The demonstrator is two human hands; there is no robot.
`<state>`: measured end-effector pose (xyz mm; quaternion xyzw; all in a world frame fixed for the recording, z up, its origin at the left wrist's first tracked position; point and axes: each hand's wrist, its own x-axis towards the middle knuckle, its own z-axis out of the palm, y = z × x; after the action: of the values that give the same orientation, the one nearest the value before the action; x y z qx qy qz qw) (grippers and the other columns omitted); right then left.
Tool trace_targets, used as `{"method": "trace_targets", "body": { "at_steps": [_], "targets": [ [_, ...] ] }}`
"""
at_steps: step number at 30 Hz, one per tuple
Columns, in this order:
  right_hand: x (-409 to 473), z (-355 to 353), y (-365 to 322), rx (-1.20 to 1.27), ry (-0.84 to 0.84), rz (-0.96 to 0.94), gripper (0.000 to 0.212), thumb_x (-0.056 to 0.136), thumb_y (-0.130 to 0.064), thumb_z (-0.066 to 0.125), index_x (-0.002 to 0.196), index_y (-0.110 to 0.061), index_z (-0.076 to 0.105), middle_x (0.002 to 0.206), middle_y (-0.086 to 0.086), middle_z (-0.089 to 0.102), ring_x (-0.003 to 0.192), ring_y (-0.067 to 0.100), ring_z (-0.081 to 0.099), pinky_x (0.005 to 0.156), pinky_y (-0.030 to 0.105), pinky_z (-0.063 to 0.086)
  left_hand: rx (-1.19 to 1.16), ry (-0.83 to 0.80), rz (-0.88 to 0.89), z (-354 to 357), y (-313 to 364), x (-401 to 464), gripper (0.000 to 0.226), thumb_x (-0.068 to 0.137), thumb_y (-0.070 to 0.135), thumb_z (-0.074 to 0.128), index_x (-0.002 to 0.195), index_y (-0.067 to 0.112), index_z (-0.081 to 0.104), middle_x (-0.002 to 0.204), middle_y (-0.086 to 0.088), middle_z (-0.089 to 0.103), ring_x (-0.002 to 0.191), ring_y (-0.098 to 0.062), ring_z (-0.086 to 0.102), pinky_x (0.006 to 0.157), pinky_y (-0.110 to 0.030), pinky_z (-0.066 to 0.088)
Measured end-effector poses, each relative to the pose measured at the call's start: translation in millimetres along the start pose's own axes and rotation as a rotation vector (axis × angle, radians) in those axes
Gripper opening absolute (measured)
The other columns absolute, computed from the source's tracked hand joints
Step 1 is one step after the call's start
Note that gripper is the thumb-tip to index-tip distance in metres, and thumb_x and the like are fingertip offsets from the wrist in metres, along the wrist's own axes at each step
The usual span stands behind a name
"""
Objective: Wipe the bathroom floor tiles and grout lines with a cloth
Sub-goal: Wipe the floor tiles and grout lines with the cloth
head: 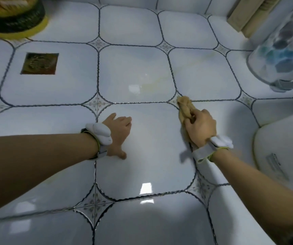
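Right hand: the right hand [199,127] sits at about 3 o'clock from the frame's centre, fingers curled around a bunched tan cloth [184,107], gripping it.
Cloth: its free end pokes out past the knuckles toward 11 o'clock and touches the floor where a grout line [142,102] meets a small diamond inset.
Left hand: the left hand [120,134] lies near the centre of the frame, palm down on a tile [151,147], fingers straight and spread, holding nothing; the thumb points toward 6 o'clock.
Wrists: each wrist carries a white wristband device [99,136] on a grey strap.
Floor: glossy pale blue-white tiles with rounded corners, dark wavy grout and patterned diamond insets; a faint yellowish streak [161,82] runs across the tiles at 12 o'clock from the cloth.
Drain: a square brass-coloured floor drain [39,63] sits at 10 o'clock, well apart from both hands.
Upper left: a yellow and dark round object [14,16], blurred, at 11 o'clock.
Right edge: a translucent container [281,50] at 2 o'clock and a white toilet base [281,156] at 4 o'clock, near the right forearm.
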<state>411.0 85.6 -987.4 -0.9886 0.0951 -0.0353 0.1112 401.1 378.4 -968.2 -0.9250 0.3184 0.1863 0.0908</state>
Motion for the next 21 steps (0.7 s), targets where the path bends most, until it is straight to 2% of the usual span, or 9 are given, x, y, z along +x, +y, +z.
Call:
{"method": "trace_targets", "body": {
  "at_steps": [3, 5, 8, 10, 12, 15, 18, 20, 21],
  "targets": [
    [-57.8, 5.2, -18.7, 0.069, -0.062, -0.27, 0.015, 0.088, -0.023, 0.061, 0.097, -0.011, 0.062, 0.084, 0.007, 0.049, 0.067, 0.03, 0.05, 0.061, 0.032, 0.038, -0.001, 0.001, 0.0, -0.2, 0.4, -2.0, 0.098, 0.065, 0.076, 0.057, 0.131, 0.006, 0.041, 0.142, -0.007, 0.035, 0.13, -0.023, 0.037, 0.115, -0.044, 0.019],
    [-109.1, 3.0, -20.8, 0.138, -0.18, -0.471, 0.012, 0.086, -0.022, 0.061, 0.097, -0.016, 0.061, 0.086, 0.002, 0.05, 0.068, 0.024, 0.05, 0.06, 0.03, 0.04, -0.034, 0.043, 0.009, 0.7, -2.0, -6.6, 0.094, 0.068, 0.074, 0.056, 0.131, 0.006, 0.04, 0.142, -0.006, 0.036, 0.129, -0.023, 0.038, 0.115, -0.042, 0.019],
    [-166.6, -7.3, 1.3, 0.127, -0.447, -0.776, 0.018, 0.093, -0.032, 0.051, 0.107, -0.023, 0.057, 0.105, -0.002, 0.053, 0.082, 0.019, 0.051, 0.063, 0.032, 0.048, -0.081, 0.108, 0.016, 2.6, -11.1, -17.5, 0.082, 0.071, 0.07, 0.055, 0.126, 0.011, 0.044, 0.134, -0.002, 0.043, 0.121, -0.021, 0.044, 0.112, -0.038, 0.023],
    [-161.4, -14.7, 24.4, 0.082, -0.461, -0.922, 0.019, 0.091, -0.035, 0.051, 0.109, -0.028, 0.055, 0.105, -0.005, 0.051, 0.084, 0.015, 0.05, 0.065, 0.028, 0.046, -0.099, 0.109, 0.002, 3.7, -16.7, -24.3, 0.076, 0.072, 0.07, 0.054, 0.122, 0.013, 0.047, 0.13, 0.0, 0.046, 0.117, -0.019, 0.046, 0.11, -0.038, 0.026],
    [-121.8, -18.3, 42.9, 0.048, -0.363, -0.789, 0.021, 0.086, -0.038, 0.051, 0.106, -0.033, 0.052, 0.091, -0.009, 0.048, 0.077, 0.016, 0.054, 0.062, 0.026, 0.041, -0.106, 0.108, -0.015, 4.8, -20.3, -28.0, 0.076, 0.073, 0.069, 0.054, 0.122, 0.013, 0.047, 0.131, 0.001, 0.045, 0.119, -0.019, 0.046, 0.109, -0.037, 0.027],
    [-34.7, -17.6, 74.6, -0.099, -0.1, -0.31, 0.025, 0.081, -0.044, 0.05, 0.096, -0.026, 0.058, 0.08, -0.003, 0.056, 0.069, 0.028, 0.058, 0.061, 0.028, 0.04, -0.113, 0.118, -0.021, 2.5, -18.9, -27.7, 0.081, 0.071, 0.069, 0.057, 0.126, 0.011, 0.043, 0.134, 0.0, 0.042, 0.121, -0.02, 0.043, 0.108, -0.035, 0.028],
    [9.8, -17.2, 94.8, -0.049, 0.078, 0.187, 0.016, 0.078, -0.03, 0.061, 0.085, -0.016, 0.066, 0.079, 0.011, 0.066, 0.074, 0.037, 0.061, 0.066, 0.033, 0.044, -0.13, 0.142, -0.015, -2.5, -12.2, -20.3, 0.084, 0.069, 0.07, 0.059, 0.126, 0.009, 0.043, 0.135, -0.001, 0.04, 0.12, -0.021, 0.042, 0.106, -0.036, 0.031],
    [1.0, -12.9, 84.3, -0.009, 0.115, 0.248, 0.013, 0.078, -0.029, 0.06, 0.082, -0.017, 0.063, 0.079, 0.015, 0.064, 0.072, 0.038, 0.059, 0.064, 0.032, 0.041, -0.151, 0.169, -0.017, -6.3, -3.6, -11.1, 0.084, 0.068, 0.069, 0.06, 0.125, 0.008, 0.043, 0.134, -0.002, 0.041, 0.119, -0.021, 0.042, 0.106, -0.037, 0.032],
    [-11.6, -9.2, 73.8, 0.008, 0.103, 0.169, 0.011, 0.078, -0.031, 0.059, 0.079, -0.02, 0.058, 0.077, 0.013, 0.06, 0.067, 0.036, 0.057, 0.061, 0.03, 0.038, -0.165, 0.171, -0.018, -6.9, 0.7, -8.8, 0.085, 0.068, 0.069, 0.059, 0.124, 0.008, 0.044, 0.133, -0.003, 0.042, 0.119, -0.022, 0.042, 0.106, -0.038, 0.032]
  ]
}}
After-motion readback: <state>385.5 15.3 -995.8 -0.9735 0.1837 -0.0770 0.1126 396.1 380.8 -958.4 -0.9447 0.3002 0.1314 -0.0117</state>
